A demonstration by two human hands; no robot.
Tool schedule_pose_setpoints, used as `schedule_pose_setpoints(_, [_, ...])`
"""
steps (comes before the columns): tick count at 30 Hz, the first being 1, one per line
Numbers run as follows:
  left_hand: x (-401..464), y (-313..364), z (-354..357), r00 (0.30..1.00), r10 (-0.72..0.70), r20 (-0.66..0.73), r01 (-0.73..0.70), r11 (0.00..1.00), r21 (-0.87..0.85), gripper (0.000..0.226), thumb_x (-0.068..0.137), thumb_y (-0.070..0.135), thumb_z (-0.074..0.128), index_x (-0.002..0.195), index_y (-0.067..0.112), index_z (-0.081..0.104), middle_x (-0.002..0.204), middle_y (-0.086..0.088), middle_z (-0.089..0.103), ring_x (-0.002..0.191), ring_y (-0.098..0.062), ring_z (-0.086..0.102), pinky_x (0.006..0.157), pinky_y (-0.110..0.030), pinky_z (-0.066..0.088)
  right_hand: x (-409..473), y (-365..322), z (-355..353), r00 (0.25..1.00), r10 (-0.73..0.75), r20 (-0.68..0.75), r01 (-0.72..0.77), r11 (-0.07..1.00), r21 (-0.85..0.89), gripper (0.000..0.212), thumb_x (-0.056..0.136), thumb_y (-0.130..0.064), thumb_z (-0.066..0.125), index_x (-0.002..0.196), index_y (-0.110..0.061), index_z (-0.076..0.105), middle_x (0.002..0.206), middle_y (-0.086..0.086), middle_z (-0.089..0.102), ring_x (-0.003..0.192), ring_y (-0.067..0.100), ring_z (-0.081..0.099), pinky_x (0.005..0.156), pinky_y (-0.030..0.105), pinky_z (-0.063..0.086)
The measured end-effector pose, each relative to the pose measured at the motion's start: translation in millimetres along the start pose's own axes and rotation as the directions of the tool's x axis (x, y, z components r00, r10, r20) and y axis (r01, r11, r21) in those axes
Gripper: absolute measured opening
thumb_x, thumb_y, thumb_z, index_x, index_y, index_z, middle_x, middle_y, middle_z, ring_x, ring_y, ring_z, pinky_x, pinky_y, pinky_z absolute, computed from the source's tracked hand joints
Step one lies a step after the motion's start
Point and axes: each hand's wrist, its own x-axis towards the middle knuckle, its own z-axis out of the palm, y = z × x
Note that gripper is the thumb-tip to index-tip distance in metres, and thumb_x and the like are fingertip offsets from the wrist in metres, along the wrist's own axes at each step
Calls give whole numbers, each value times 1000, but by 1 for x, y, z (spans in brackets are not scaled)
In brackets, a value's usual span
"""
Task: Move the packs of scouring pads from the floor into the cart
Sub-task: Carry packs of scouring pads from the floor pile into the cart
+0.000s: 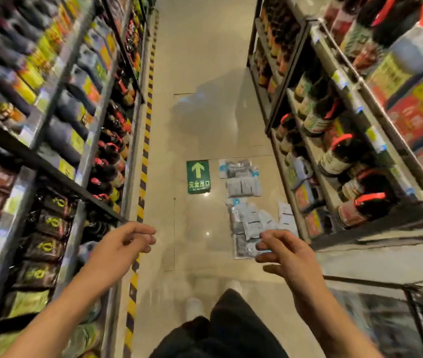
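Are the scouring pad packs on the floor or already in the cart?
On the floor: the packs lie scattered beside the green exit sign; both hands are empty.

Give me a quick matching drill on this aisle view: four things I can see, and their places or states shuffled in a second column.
Things:
1. packs of scouring pads
2. green exit sign
3. left hand
4. cart

Places or states:
A. lower right corner of the view, by the right-hand shelves
B. stuck flat on the floor, just left of the packs
C. scattered on the floor near the right-hand shelves
D. held out over the aisle, fingers loose, holding nothing

Pairs: 1-C, 2-B, 3-D, 4-A
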Motion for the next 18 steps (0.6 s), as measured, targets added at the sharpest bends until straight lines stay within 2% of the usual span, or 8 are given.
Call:
schedule_pose_setpoints(3, [46, 13, -4, 998, -2, 61, 0, 1000, 30, 20, 103, 13, 60, 102, 26, 74, 94, 5, 80, 87, -11, 76, 87, -34, 57, 26, -8, 15, 1000, 18, -4, -18, 999, -36, 12, 100, -24, 68, 101, -14, 74, 90, 8, 79, 75, 20, 73, 74, 38, 54])
schedule_pose_setpoints(8, [132, 58, 2, 989, 10, 146, -19, 998, 60, 17, 103, 12, 61, 104, 23, 73, 97, 0, 79, 91, -16, 75, 81, -34, 52, 85, -18, 28, 994, 74, -75, -73, 997, 13, 11, 100, -25, 68, 97, -17, 75, 89, 6, 79, 75, 19, 73, 71, 34, 53])
schedule_pose_setpoints(12, [199, 95, 16, 980, 26, 196, -45, 995, 92, 20, 102, 10, 61, 101, 25, 75, 93, 3, 80, 90, -18, 75, 85, -39, 55, 146, -33, 30, 981, 133, -143, -120, 988, 94, 10, 99, -23, 69, 95, -17, 75, 86, 5, 79, 76, 22, 73, 68, 34, 50])
schedule_pose_setpoints(18, [271, 165, 43, 942, 74, 328, -126, 982, 142, 23, 101, 8, 59, 101, 24, 74, 92, 8, 80, 88, -17, 74, 77, -31, 52, 210, -77, 26, 960, 157, -230, -116, 976, 185, 9, 99, -22, 68, 94, -17, 75, 80, 2, 77, 72, 19, 71, 64, 30, 50])
